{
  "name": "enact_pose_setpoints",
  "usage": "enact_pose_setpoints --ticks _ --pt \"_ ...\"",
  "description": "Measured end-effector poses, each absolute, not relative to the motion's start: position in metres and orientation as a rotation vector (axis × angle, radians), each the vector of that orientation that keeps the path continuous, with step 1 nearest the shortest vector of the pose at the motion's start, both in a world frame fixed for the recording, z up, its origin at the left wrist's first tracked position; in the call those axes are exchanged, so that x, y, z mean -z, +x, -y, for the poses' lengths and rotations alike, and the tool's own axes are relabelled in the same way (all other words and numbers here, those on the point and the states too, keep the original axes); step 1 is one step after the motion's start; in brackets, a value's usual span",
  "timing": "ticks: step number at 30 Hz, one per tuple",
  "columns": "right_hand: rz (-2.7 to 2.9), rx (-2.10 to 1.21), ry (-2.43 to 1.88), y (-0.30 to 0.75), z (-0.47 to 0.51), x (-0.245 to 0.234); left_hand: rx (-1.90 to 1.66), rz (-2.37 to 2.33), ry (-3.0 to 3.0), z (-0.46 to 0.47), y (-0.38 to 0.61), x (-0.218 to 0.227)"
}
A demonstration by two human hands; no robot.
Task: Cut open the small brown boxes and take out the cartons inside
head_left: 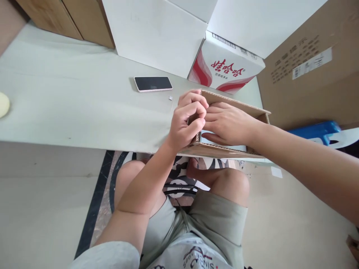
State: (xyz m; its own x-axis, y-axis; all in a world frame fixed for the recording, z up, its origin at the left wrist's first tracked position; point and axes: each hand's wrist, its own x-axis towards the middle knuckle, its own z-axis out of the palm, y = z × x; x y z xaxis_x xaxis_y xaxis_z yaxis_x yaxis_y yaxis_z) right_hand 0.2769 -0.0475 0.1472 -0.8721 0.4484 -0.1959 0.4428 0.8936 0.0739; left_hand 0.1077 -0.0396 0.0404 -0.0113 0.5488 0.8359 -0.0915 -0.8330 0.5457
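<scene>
One open carton (pixel 224 151), brown, lay along the near edge of one table (pixel 70 101), to the right. Two hands worked at it. The left hand (pixel 187 119) was curled over the carton's left end wall, fingers and thumb closed on that edge. The right hand (pixel 227 125) lay inside the carton, fingers extended toward the same wall, thumb slightly apart. Its fingertips were hidden behind the left hand; whether they pinched anything could not be told. A pale surface showed beneath the right hand.

Surrounding items, counted: one phone (pixel 153 84), screen dark, left of and beyond the left hand; one small white piece (pixel 170 98), just beside the phone; one white-and-red printed box (pixel 227 69), behind the carton; one round pale object (pixel 3 104), cut off at the left border; one blue item (pixel 316 132), partly covered, near the right forearm (pixel 303 160).

Obstructions: a large white box (pixel 157 37) stood behind the phone. A large brown box (pixel 314 89), bearing one white label, closed off the right side. Brown cardboard (pixel 70 18) stood at the rear left. The right forearm crossed the carton's right end and covered part of it.
</scene>
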Motion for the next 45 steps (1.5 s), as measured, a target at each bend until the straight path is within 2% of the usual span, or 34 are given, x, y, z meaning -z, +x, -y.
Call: enact_pose_setpoints --ticks 4,20,25,34,45 --pt "-2.8 -0.077 0.666 0.283 0.05 -0.147 -1.916 -0.494 1.812 0.039 0.108 -0.04" --pt "-2.837 -0.563 0.665 0.302 0.056 -0.152 -2.015 -0.461 1.77 0.036 0.111 -0.038" --pt "-2.845 -0.545 0.749 0.312 0.065 -0.17 -1.973 -0.486 1.768 0.038 0.109 -0.038" --pt "-2.647 -0.234 1.211 0.341 0.095 -0.192 -1.91 -0.579 1.839 0.04 0.119 -0.035" --pt "-2.713 -0.43 1.023 0.362 0.1 -0.19 -1.964 -0.712 1.875 0.046 0.122 -0.033"
